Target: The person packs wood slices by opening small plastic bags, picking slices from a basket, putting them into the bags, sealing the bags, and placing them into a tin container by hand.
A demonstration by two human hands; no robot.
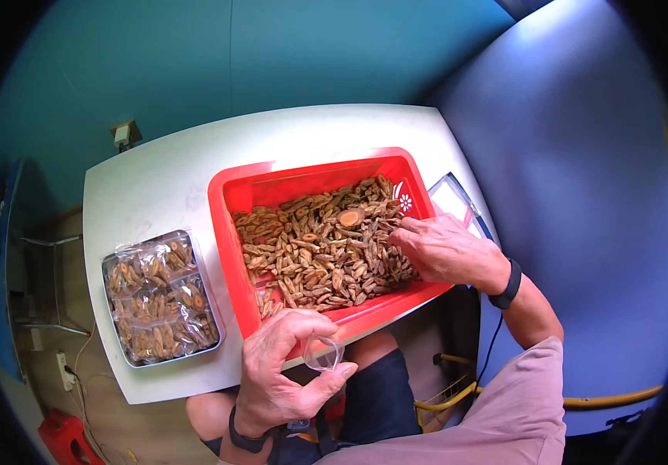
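Observation:
A red plastic basin (235,256) on the white table holds a heap of brown dried pieces (334,256), with a round slice (350,218) lying on top. My right hand (446,248) reaches over the basin's right side, its fingers pinched together at the dried pieces; what they hold is hidden. In front of the basin's near edge, my left hand (283,372) grips a small clear plastic cup (323,353) between thumb and fingers. I cannot make out anything inside the cup.
To the left, a tray (214,341) holds several clear bags (156,298) of brown pieces. A framed sheet (454,200) lies right of the basin on the white table (163,186). A blue panel (582,194) stands at the right, a red object (66,438) on the floor.

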